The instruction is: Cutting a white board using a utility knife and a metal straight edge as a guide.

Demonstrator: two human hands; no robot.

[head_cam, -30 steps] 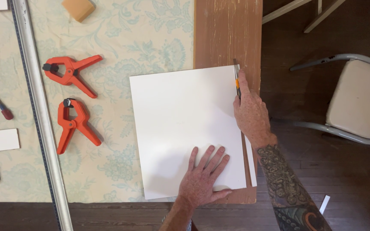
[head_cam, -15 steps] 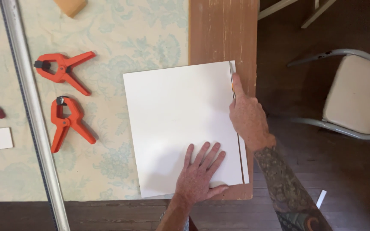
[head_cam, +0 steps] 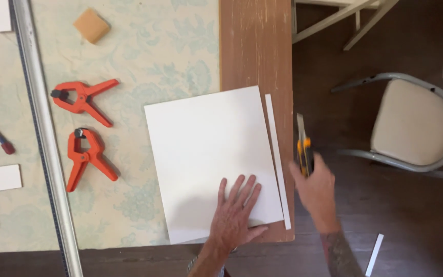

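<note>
A white board lies flat, partly on a brown wooden plank. My left hand presses flat on the board's near right corner, fingers spread. A narrow white strip lies apart from the board along its right edge. My right hand is off the table's right edge, blurred, holding an orange and black utility knife with the blade pointing away from me.
Two orange spring clamps lie on the patterned tablecloth left of the board. A long metal straightedge runs along the left. A tan sponge block, a small red-handled tool, a beige chair and a white offcut on the floor are around.
The right hand with the knife has come off the board's right edge and moved right, past the plank. A thin strip now lies separated from the board. The left hand stays pressed down.
</note>
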